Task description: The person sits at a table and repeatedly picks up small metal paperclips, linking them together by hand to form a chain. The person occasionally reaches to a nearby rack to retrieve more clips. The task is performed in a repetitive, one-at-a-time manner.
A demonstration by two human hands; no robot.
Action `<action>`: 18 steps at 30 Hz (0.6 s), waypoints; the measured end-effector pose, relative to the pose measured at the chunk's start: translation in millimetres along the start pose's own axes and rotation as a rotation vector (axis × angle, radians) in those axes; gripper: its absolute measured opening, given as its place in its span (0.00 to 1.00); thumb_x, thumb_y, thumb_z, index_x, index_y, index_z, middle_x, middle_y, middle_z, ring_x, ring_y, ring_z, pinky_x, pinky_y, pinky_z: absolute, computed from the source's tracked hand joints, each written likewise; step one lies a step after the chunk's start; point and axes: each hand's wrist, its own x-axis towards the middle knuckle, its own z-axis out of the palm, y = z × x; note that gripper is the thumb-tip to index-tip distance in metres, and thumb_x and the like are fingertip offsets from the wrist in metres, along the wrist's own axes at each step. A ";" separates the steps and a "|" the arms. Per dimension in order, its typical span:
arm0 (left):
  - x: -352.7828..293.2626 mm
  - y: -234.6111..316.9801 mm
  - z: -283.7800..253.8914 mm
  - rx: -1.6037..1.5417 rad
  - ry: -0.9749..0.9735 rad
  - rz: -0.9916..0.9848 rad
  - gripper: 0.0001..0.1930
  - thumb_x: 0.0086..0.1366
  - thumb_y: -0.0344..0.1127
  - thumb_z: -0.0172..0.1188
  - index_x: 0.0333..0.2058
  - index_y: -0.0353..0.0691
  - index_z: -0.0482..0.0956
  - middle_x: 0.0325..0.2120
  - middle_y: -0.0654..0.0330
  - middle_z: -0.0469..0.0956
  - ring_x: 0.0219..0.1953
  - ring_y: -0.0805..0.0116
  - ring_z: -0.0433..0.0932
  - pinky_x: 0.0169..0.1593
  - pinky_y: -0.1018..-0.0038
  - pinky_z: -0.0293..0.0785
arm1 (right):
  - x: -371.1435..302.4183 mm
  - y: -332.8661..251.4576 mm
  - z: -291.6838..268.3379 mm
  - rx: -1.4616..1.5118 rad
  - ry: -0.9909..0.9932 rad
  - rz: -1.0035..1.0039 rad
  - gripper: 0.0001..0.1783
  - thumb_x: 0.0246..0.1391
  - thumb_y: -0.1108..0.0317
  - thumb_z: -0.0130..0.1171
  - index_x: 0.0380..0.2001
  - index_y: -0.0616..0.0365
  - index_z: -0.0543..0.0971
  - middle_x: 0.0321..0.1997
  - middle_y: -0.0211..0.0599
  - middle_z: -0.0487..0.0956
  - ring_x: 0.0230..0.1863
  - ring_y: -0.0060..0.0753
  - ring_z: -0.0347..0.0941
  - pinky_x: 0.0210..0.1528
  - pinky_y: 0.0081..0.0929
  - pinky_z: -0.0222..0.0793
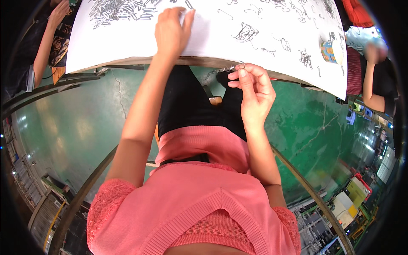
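My left hand (172,32) is over the white tabletop (204,38), beside a heap of small grey metal clips (121,10). Its thumb and fingers are apart, and a single loose clip (189,4) lies just past the fingertips. At the table's near edge, my right hand (257,87) is closed, thumb against forefinger, pinching a thin metal hook (241,63). Small shiny metal bits (226,69) show left of that pinch; whether they join the hook is too small to tell.
Dark bent wire hooks (246,32) lie in loose clusters across the table's right half. A patterned paper cup (330,52) stands near the right edge. Other people sit close by: an arm (43,53) on the left, a red sleeve (358,12) and another person (376,80) on the right.
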 end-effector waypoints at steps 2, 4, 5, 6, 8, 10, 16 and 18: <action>23.3 -7.6 16.1 0.218 -0.043 -0.042 0.10 0.57 0.37 0.57 0.33 0.36 0.78 0.29 0.53 0.78 0.33 0.59 0.76 0.39 0.67 0.71 | -2.6 0.1 -0.2 -0.011 -0.011 -0.020 0.04 0.57 0.76 0.53 0.36 0.64 0.74 0.34 0.36 0.77 0.33 0.23 0.76 0.31 0.19 0.75; 36.0 -17.2 41.3 0.357 -0.080 -0.028 0.07 0.55 0.30 0.51 0.30 0.36 0.76 0.30 0.50 0.75 0.37 0.57 0.75 0.40 0.64 0.72 | -5.7 1.8 -0.1 -0.011 -0.021 -0.041 0.04 0.57 0.77 0.53 0.36 0.64 0.74 0.35 0.37 0.77 0.33 0.24 0.76 0.31 0.19 0.75; 38.5 -19.1 50.4 0.442 -0.104 0.016 0.07 0.55 0.30 0.51 0.30 0.36 0.76 0.30 0.50 0.76 0.37 0.57 0.75 0.40 0.65 0.73 | -6.6 1.0 0.3 0.001 -0.030 -0.040 0.04 0.57 0.77 0.53 0.37 0.64 0.74 0.36 0.38 0.77 0.34 0.25 0.77 0.31 0.19 0.75; 39.8 -15.2 58.0 0.521 -0.133 0.065 0.06 0.55 0.30 0.52 0.30 0.36 0.76 0.30 0.51 0.76 0.37 0.57 0.75 0.40 0.65 0.73 | -8.0 0.4 -0.2 0.012 -0.030 -0.036 0.05 0.57 0.77 0.53 0.37 0.64 0.74 0.37 0.38 0.77 0.34 0.25 0.77 0.31 0.19 0.75; 39.2 -13.1 66.5 0.652 -0.205 0.148 0.07 0.55 0.30 0.52 0.30 0.36 0.76 0.30 0.51 0.76 0.37 0.57 0.75 0.40 0.66 0.73 | -11.1 0.7 -1.5 0.036 -0.037 -0.034 0.05 0.57 0.77 0.53 0.37 0.64 0.74 0.37 0.39 0.77 0.34 0.26 0.77 0.30 0.19 0.75; 43.7 -10.0 69.0 0.751 -0.286 0.220 0.07 0.55 0.30 0.52 0.31 0.36 0.77 0.30 0.52 0.76 0.37 0.58 0.75 0.40 0.66 0.73 | -11.0 1.4 -3.3 0.062 -0.045 -0.043 0.05 0.57 0.77 0.53 0.37 0.64 0.74 0.37 0.39 0.77 0.34 0.26 0.78 0.30 0.19 0.75; 62.0 -16.7 49.3 0.366 -0.582 0.007 0.08 0.53 0.32 0.55 0.32 0.38 0.78 0.36 0.46 0.78 0.43 0.51 0.77 0.42 0.68 0.74 | -11.5 8.7 -10.2 0.052 -0.096 -0.090 0.05 0.57 0.78 0.53 0.37 0.65 0.74 0.35 0.39 0.78 0.33 0.26 0.78 0.31 0.18 0.75; 54.1 19.4 7.2 -0.101 -0.724 -0.088 0.14 0.53 0.39 0.62 0.38 0.40 0.80 0.35 0.55 0.80 0.38 0.58 0.77 0.41 0.73 0.73 | -9.0 13.0 -11.6 0.050 -0.092 -0.104 0.05 0.57 0.78 0.53 0.37 0.65 0.73 0.35 0.39 0.78 0.33 0.26 0.78 0.31 0.18 0.75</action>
